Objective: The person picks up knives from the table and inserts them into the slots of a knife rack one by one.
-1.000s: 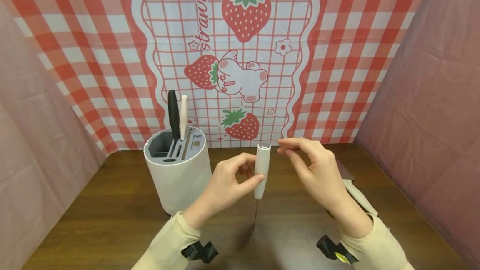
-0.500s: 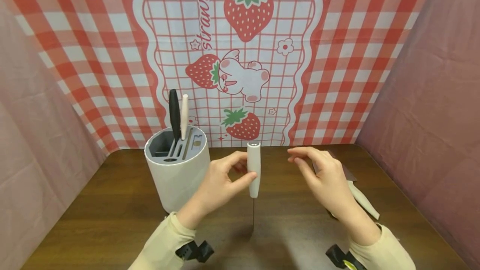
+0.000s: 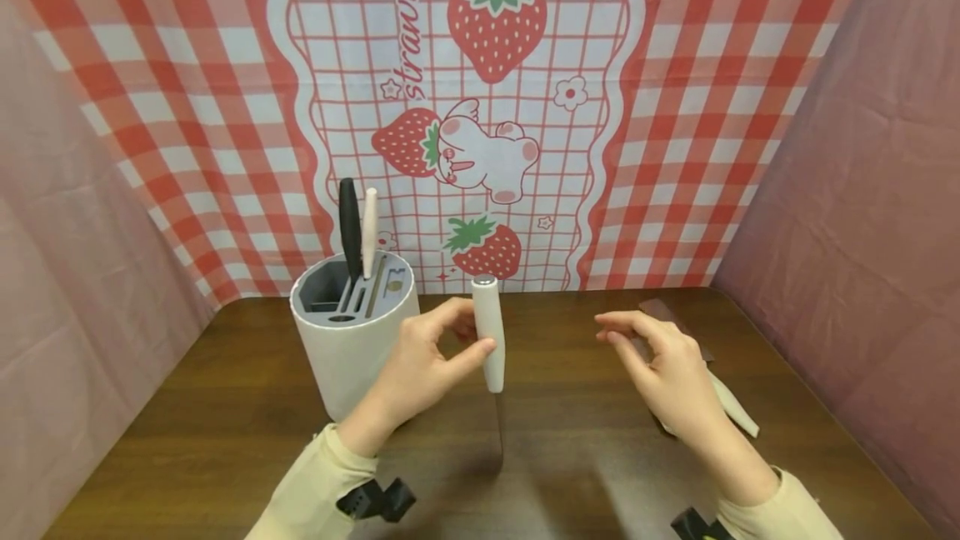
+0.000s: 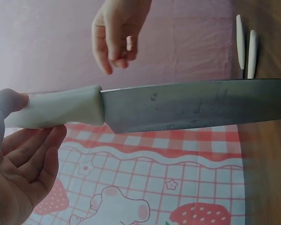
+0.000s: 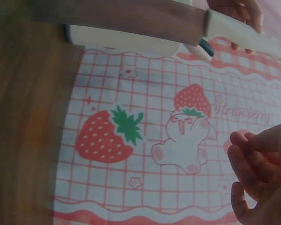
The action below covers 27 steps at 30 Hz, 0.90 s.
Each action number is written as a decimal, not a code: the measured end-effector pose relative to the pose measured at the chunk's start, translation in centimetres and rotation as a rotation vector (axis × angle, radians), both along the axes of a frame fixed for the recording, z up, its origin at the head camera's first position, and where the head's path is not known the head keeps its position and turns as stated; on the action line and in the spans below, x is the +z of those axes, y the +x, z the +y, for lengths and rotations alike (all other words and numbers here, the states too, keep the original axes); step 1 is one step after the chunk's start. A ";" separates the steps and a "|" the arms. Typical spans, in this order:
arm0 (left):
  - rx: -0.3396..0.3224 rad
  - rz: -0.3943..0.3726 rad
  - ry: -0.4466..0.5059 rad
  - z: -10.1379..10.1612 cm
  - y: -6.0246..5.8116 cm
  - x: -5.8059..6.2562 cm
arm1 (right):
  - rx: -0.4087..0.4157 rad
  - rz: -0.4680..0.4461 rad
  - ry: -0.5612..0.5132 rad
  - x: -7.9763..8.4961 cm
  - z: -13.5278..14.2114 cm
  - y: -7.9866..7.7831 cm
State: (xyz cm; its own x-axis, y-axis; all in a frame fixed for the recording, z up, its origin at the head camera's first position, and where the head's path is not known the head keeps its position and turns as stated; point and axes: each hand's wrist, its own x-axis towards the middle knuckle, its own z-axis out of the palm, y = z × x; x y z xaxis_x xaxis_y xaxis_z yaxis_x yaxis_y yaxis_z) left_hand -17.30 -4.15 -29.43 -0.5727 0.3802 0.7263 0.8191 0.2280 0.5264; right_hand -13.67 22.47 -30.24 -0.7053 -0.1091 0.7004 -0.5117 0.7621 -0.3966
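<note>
My left hand (image 3: 416, 369) pinches a large kitchen knife by its white handle (image 3: 489, 336), thumb on one side and fingers on the other. The knife is nearly upright with its blade (image 4: 192, 105) pointing down over the table. Whether the tip touches the wood, I cannot tell. To the right, my right hand (image 3: 667, 373) hovers apart from the knife, its fingers loosely bent and holding nothing. Left of the knife stands a white knife block (image 3: 352, 357) with a grey slotted top. A black handle (image 3: 349, 232) and a slimmer white handle (image 3: 370, 232) rise from its slots.
On the right of the brown table (image 3: 187, 440), partly behind my right hand, lies a white-handled knife (image 3: 735, 407) with a brownish blade. The left wrist view shows two white handles (image 4: 240, 42) there. A strawberry-print cloth (image 3: 480, 148) hangs behind; pink cloth hangs at both sides.
My left hand has carried the upright knife left, toward the knife block. My right hand has drawn away to the right and slightly down, widening the gap to the knife.
</note>
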 end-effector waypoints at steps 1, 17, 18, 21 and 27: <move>0.003 0.003 0.002 -0.1 0.0 0.1 | 0.001 -0.006 0.006 -0.2 0.1 0.0; 0.102 0.087 0.099 -2.7 0.0 0.8 | -0.006 -0.135 0.059 -2.8 1.8 0.6; 0.111 0.088 0.105 -2.8 0.0 0.9 | -0.005 -0.129 0.064 -3.0 1.9 0.6; 0.135 0.084 0.116 -3.2 0.2 1.2 | -0.007 -0.117 0.076 -3.6 2.2 0.8; 0.149 0.070 0.151 -3.7 0.5 1.5 | -0.038 -0.156 0.086 -4.3 2.8 1.0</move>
